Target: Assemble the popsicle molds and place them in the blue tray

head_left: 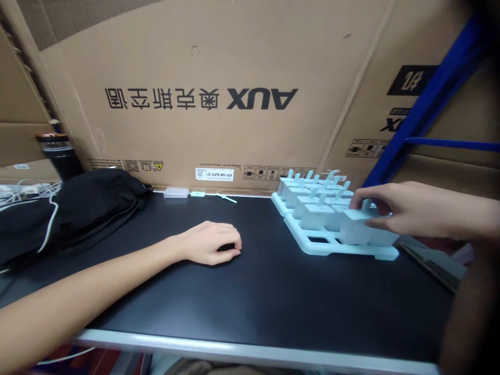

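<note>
The only view comes from a camera worn on the person's head, facing forward and down over the black-topped bench [250,302] with a pale metal front edge. It sits close enough that both bare hands [213,242] and forearms fill much of the width. Large brown printed cardboard boxes [250,130] close off the background.

Storeroom-like workspace: printed brown cardboard cartons [175,133] beyond the left fingers [231,235], upright blue metal frame [424,104] beyond the right fingers [367,194].
</note>
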Demonstrator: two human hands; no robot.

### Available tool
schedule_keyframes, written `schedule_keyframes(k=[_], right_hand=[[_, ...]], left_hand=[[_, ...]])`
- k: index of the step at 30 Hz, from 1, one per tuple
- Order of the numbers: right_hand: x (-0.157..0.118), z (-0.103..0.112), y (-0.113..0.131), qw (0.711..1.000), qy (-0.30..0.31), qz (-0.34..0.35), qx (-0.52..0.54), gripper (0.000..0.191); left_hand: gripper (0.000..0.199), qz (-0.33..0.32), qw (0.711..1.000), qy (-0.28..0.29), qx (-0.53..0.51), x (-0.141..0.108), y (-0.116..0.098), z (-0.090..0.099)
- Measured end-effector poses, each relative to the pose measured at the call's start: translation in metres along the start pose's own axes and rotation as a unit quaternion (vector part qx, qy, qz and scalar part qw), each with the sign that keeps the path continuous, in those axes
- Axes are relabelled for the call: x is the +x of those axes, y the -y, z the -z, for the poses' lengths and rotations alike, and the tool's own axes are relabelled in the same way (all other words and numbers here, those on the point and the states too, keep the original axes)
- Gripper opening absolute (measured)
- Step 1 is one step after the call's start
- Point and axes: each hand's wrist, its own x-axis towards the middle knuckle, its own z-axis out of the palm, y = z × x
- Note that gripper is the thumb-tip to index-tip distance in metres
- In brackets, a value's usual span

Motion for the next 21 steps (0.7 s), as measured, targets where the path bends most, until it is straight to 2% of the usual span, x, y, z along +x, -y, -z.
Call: schedule_keyframes(k=[6,13,18,21], right_hand=[[0.005,0.0,-0.005,0.998,0.013,-0.065,-0.009,0.03],[0.002,-0.003,-0.012,1.0,-0.021,-0.002,0.023,0.027],[0.005,-0.004,-0.01,1.0,-0.011,-0.005,0.026,0.021],[0.001,0.0,-0.002,0.998,-0.001,-0.043,0.044,0.017]], left_hand=[[0.012,-0.008,1.0,0.003,0.005,0.001,-0.001,0.001],[0.011,-0.008,1.0,0.006,0.01,0.001,-0.002,0.002],[0.011,-0.008,1.0,0.008,0.009,0.001,-0.002,0.002],[0.011,-0.006,1.0,0.009,0.008,0.002,-0.002,0.003]])
